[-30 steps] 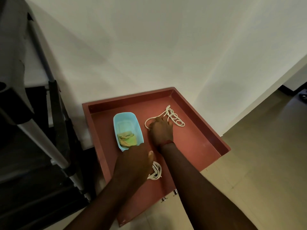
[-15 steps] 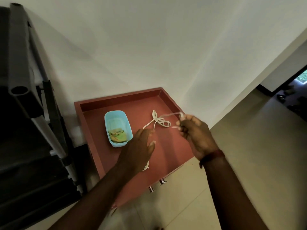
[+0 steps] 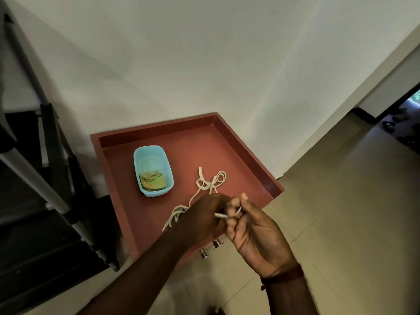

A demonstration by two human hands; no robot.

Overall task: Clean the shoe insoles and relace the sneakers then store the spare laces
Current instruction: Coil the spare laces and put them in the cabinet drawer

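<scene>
Spare lace [image 3: 210, 184]: loops lie in the drawer [image 3: 231, 160] just beyond both hands, strand leading back toward them; left hand [image 3: 202, 215] curls round it, right hand [image 3: 254, 235] pinches its tip.

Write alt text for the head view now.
The left hand and right hand meet over the front of a red tray, holding a white lace whose loops trail back on it. A blue tub with something folded inside sits on the tray's left, near a white wall.
</scene>
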